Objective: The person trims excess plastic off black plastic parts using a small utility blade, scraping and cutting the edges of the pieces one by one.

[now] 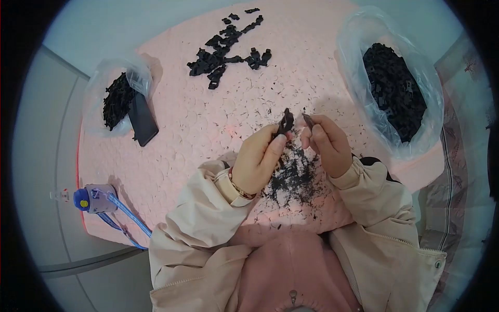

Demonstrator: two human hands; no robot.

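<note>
My left hand [257,158] is closed around a small black plastic part [286,121], which sticks up past the thumb and fingertips. Just to its right, my right hand [330,143] pinches a thin dark blade-like tool [307,121], its tip pointing up and left toward the part. A small gap separates tool and part. Below both hands, black shavings [293,177] lie thickly on the pink quilted cover [192,156]. Farther back, a loose pile of similar black parts [218,54] is spread on the cover.
At the right stands a clear plastic bag [358,52] full of black parts [395,88]. A smaller bag [96,119] with black parts is at the left, a dark phone [143,122] leaning by it. A bottle [99,198] with a blue strap [127,216] sits near the left edge.
</note>
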